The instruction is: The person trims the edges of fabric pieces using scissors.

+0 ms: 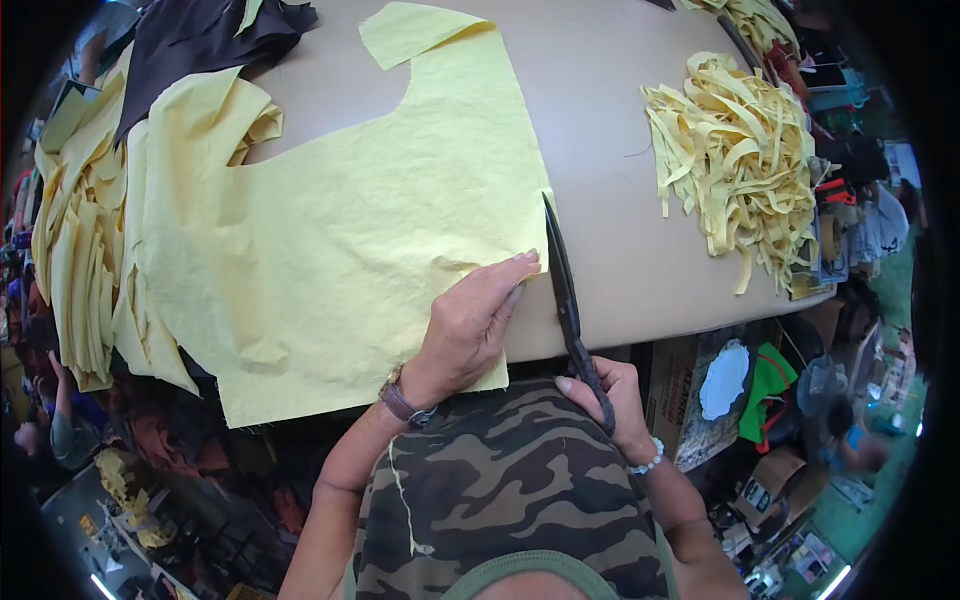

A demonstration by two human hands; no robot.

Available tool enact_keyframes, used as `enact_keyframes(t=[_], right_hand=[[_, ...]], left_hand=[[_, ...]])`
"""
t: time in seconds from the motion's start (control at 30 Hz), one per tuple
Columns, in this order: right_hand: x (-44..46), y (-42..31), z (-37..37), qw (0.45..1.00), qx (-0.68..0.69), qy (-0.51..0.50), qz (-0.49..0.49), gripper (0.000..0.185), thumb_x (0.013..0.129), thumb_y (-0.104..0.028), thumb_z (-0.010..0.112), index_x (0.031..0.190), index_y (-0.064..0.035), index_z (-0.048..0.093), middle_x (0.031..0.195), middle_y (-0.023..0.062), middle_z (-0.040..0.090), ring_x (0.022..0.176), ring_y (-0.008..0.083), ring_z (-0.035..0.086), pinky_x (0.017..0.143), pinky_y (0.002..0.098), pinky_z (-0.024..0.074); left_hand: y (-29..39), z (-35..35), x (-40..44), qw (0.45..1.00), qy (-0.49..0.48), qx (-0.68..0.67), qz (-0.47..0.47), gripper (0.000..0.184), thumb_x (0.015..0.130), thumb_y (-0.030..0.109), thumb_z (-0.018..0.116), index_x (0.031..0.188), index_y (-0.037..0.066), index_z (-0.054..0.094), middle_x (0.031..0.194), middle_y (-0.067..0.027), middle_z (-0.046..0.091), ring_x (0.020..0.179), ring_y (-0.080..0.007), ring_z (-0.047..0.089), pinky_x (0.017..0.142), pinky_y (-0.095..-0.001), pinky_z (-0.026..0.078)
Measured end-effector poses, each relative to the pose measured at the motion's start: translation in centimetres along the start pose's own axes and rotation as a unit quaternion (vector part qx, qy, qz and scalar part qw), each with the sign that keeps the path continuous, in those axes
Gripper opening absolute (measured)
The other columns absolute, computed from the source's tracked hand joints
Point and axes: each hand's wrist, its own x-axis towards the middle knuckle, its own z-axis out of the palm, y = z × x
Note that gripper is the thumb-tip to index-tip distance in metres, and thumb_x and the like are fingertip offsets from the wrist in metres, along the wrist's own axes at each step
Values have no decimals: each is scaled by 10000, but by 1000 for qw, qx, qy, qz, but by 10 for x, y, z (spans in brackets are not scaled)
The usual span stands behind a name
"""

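Note:
A large piece of yellow fabric (370,220) lies flat across the table and reaches its front edge. My left hand (472,318), with a watch on the wrist, presses its fingers together on the fabric's right edge. In my right hand (618,400) are black scissors (562,275), pointing away from me along that edge. The tips of the blades are at the fabric's edge, beyond my left fingertips. What my left fingers pinch is partly hidden by the hand.
A heap of yellow strips (735,165) lies on the table (610,200) at the right. Folded yellow fabric (85,240) is stacked at the left, beside dark cloth (205,50). Below the table's right edge stand boxes and a green cloth (768,390).

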Motion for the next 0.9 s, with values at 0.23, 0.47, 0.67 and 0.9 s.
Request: enact_keyframes(t=[0.23, 0.47, 0.67, 0.9], right_hand=[[4, -19, 4, 998, 49, -10, 34, 276, 788, -172, 690, 617, -43, 516, 543, -76, 442, 514, 1, 352, 445, 181, 274], [-1, -7, 4, 1000, 11, -1, 19, 267, 783, -168, 695, 621, -47, 521, 550, -84, 440, 519, -2, 348, 453, 174, 270], [3, -12, 8, 999, 44, 5, 15, 253, 792, -167, 677, 632, -39, 528, 538, -61, 462, 477, 5, 371, 427, 180, 279], [8, -21, 8, 996, 91, -6, 25, 215, 794, -166, 668, 677, -18, 566, 521, -34, 483, 433, 28, 426, 402, 189, 302]], left_hand=[[4, -6, -2, 1000, -27, 2, -8, 261, 885, 6, 463, 1129, 7, 556, 1077, -142, 617, 992, -257, 607, 830, -308, 482], [3, -5, -9, 994, 10, -83, -70, 262, 885, 24, 483, 1138, 6, 546, 1041, -146, 629, 907, -247, 635, 750, -297, 501], [3, -8, -10, 992, 3, -94, -80, 263, 893, 35, 478, 1146, 12, 546, 1025, -140, 635, 882, -228, 642, 740, -281, 497], [0, -8, -14, 993, 6, -101, -55, 258, 897, 38, 477, 1144, 7, 546, 1027, -134, 636, 883, -224, 638, 747, -286, 495]])
